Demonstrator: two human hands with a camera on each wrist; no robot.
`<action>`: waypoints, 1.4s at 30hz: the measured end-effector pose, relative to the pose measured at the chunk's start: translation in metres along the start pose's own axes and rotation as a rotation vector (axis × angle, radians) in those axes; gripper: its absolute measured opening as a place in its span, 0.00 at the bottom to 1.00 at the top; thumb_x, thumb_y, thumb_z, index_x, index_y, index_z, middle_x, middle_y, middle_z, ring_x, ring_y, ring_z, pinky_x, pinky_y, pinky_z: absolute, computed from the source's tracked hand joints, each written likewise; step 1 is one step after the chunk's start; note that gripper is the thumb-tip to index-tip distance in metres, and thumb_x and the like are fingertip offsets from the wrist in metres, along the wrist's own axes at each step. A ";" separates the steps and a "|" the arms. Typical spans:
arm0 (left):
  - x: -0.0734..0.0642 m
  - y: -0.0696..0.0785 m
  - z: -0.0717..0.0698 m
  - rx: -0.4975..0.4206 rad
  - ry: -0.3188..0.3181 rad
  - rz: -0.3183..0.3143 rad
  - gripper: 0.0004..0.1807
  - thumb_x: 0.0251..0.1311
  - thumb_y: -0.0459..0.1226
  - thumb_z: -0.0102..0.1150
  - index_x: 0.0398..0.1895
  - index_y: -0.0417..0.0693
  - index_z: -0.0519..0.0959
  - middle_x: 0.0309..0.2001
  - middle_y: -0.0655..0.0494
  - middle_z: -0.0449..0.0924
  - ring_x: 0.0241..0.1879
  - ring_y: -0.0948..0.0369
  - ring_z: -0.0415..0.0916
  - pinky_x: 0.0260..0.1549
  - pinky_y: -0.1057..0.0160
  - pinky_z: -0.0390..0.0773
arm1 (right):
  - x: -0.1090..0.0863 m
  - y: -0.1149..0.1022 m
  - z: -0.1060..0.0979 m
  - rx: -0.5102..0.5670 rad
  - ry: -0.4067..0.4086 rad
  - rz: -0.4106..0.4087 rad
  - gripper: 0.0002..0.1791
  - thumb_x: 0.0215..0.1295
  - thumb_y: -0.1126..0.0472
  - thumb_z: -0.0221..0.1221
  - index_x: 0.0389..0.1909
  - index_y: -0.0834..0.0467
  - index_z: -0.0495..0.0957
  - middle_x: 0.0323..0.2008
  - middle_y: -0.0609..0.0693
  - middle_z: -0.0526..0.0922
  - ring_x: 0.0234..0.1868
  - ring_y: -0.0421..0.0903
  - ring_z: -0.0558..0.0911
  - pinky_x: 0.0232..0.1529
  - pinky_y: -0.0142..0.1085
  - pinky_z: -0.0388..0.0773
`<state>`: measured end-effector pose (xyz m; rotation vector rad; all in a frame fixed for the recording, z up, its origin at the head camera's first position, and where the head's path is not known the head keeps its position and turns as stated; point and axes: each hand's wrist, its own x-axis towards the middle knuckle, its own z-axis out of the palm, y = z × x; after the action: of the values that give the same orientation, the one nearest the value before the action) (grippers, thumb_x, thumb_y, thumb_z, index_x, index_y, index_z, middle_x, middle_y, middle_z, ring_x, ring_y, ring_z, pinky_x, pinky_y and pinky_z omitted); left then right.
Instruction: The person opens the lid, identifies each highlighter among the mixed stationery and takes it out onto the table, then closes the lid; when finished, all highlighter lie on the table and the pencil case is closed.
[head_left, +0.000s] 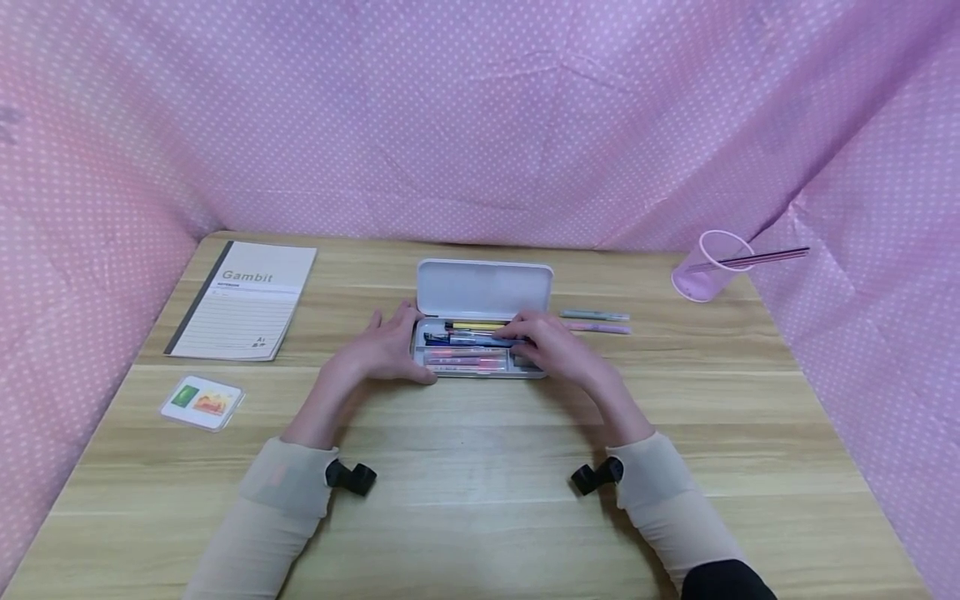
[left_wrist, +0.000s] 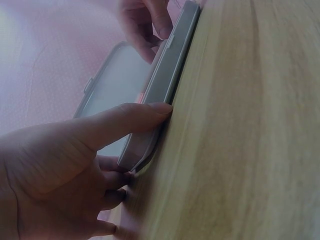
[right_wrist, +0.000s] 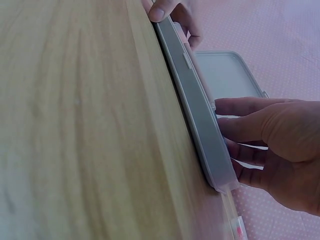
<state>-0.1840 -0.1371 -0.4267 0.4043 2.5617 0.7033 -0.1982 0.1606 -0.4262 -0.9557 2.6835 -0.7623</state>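
A white pencil case (head_left: 483, 287) lies with its lid raised toward the back of the wooden table. Its front part holds pink pens (head_left: 465, 358); behind them lie blue and clear pens and a yellow pencil (head_left: 480, 326). My left hand (head_left: 386, 350) grips the case's left end, thumb along the front wall (left_wrist: 145, 117) and fingers around the end. The right hand (head_left: 555, 346) reaches into the right part of the case, its thumb and index finger (right_wrist: 240, 106) at the end of a blue-and-clear pen (head_left: 480, 338). Those fingertips are partly hidden by the case wall in the right wrist view.
A green pen (head_left: 595, 315) and a purple pen (head_left: 600, 328) lie right of the case. At the back right, a pink cup (head_left: 697, 282) holds thin dark sticks (head_left: 772, 257). A notebook (head_left: 247, 308) and a small card (head_left: 202, 402) lie on the left.
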 end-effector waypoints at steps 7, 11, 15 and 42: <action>-0.001 0.000 -0.001 -0.004 0.000 0.005 0.53 0.49 0.52 0.75 0.73 0.42 0.56 0.84 0.36 0.37 0.84 0.42 0.34 0.82 0.38 0.29 | -0.001 0.000 0.000 0.001 0.000 0.008 0.18 0.70 0.69 0.61 0.57 0.52 0.85 0.49 0.51 0.85 0.50 0.47 0.83 0.51 0.43 0.83; 0.000 0.000 0.000 -0.007 0.002 0.005 0.53 0.49 0.52 0.75 0.73 0.43 0.56 0.84 0.36 0.36 0.84 0.41 0.35 0.82 0.37 0.29 | -0.001 -0.001 0.000 0.003 -0.001 0.011 0.18 0.70 0.69 0.61 0.58 0.52 0.85 0.49 0.51 0.85 0.48 0.46 0.82 0.48 0.41 0.82; 0.001 -0.002 0.001 -0.009 0.000 -0.001 0.53 0.49 0.53 0.75 0.73 0.43 0.56 0.84 0.35 0.36 0.84 0.40 0.35 0.82 0.37 0.29 | -0.002 -0.001 -0.001 -0.003 -0.002 0.006 0.18 0.70 0.69 0.61 0.58 0.53 0.85 0.47 0.51 0.85 0.47 0.46 0.82 0.47 0.40 0.82; 0.001 -0.002 0.001 -0.006 0.016 0.027 0.53 0.47 0.52 0.76 0.71 0.41 0.58 0.83 0.32 0.40 0.84 0.39 0.37 0.81 0.34 0.30 | -0.002 -0.003 0.000 -0.032 0.006 0.005 0.17 0.71 0.69 0.60 0.57 0.53 0.86 0.45 0.50 0.84 0.44 0.44 0.79 0.45 0.38 0.79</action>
<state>-0.1846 -0.1377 -0.4287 0.4337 2.5731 0.7264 -0.1946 0.1596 -0.4247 -0.9547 2.7104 -0.7249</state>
